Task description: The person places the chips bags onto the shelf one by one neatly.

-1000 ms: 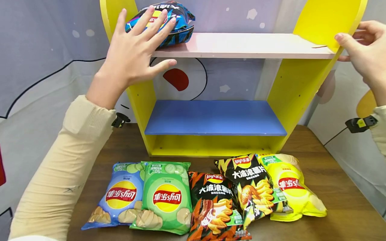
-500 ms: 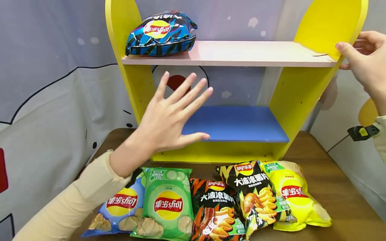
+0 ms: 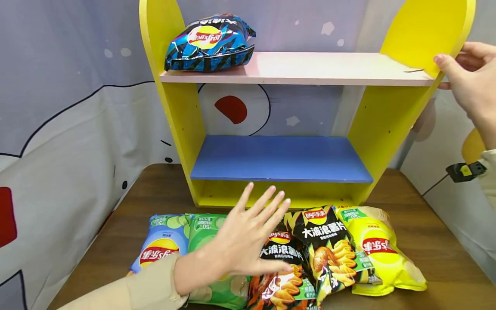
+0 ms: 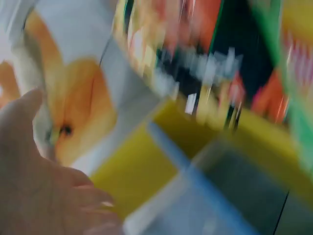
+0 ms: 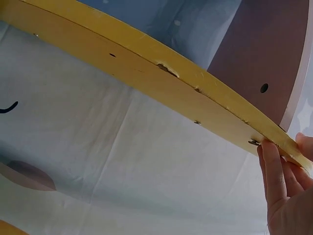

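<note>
My left hand (image 3: 248, 237), fingers spread, hovers over the green chip bag (image 3: 205, 221) and the black-and-orange chip bag (image 3: 284, 284). It holds nothing, and the left wrist view is blurred. My right hand (image 3: 474, 82) grips the edge of the shelf's yellow right side panel (image 5: 146, 54), thumb on one face and fingers on the other. On the pink top shelf board (image 3: 329, 66), at the left, lies a blue-and-black chip bag (image 3: 209, 45). A blue chip bag (image 3: 160, 241), a black-and-yellow chip bag (image 3: 325, 241) and a yellow chip bag (image 3: 377, 254) lie in the table row.
The small shelf unit stands at the back of the brown wooden table (image 3: 97, 262), with a blue middle board (image 3: 283, 159) and a yellow bottom board (image 3: 252, 193). A patterned cloth backdrop (image 3: 77, 129) hangs behind and at both sides.
My left hand has come down from beside the blue-and-black bag on the top board to above the table bags. My right hand stays on the side panel. The head view has shifted slightly.
</note>
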### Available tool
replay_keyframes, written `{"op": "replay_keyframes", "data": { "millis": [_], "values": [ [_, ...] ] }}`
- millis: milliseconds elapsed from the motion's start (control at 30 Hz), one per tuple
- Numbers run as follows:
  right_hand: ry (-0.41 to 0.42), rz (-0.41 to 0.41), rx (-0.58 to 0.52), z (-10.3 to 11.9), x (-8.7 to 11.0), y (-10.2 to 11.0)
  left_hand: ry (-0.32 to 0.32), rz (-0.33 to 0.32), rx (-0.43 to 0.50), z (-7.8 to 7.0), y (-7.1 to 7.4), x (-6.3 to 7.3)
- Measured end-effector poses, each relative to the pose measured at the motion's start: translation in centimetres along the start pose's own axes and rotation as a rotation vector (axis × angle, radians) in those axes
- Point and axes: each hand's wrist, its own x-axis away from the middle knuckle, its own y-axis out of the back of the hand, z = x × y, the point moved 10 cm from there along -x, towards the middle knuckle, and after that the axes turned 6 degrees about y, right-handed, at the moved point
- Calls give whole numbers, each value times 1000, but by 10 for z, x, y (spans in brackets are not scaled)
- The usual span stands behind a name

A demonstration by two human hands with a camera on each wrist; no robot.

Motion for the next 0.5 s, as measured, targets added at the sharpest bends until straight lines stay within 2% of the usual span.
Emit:
{"op": "replay_keyframes", "data": {
  "millis": [67, 100, 133, 167, 200, 267, 333, 400, 467, 500],
  "values": [
    [-5, 10, 0, -1, 2, -1, -27, 82, -26, -18, -20, 15],
    [-5, 13, 4, -1, 2, -1, -49, 100, -44, -27, -29, 22],
    [-6, 15, 3, -1, 3, -1, -72, 84, -63, -36, -35, 30],
    [-12, 16, 7, -2, 4, -1, -94, 47, -78, -45, -40, 36],
    [-15, 14, 9, -3, 5, -1, -115, -20, -95, -52, -42, 42],
    [-12, 6, 8, -2, 4, 0, -136, -219, -130, -66, -44, 51],
    [-10, -1, -3, -2, 3, 0, -122, -376, -121, -75, -46, 60],
    [0, -8, -13, -1, 2, 1, -105, -467, -125, -83, -52, 66],
    [1, -14, -17, 0, 1, 1, -92, -517, -148, -90, -59, 70],
    [0, -16, -14, 0, 1, 2, -78, -521, -154, -93, -61, 71]
  ]
}}
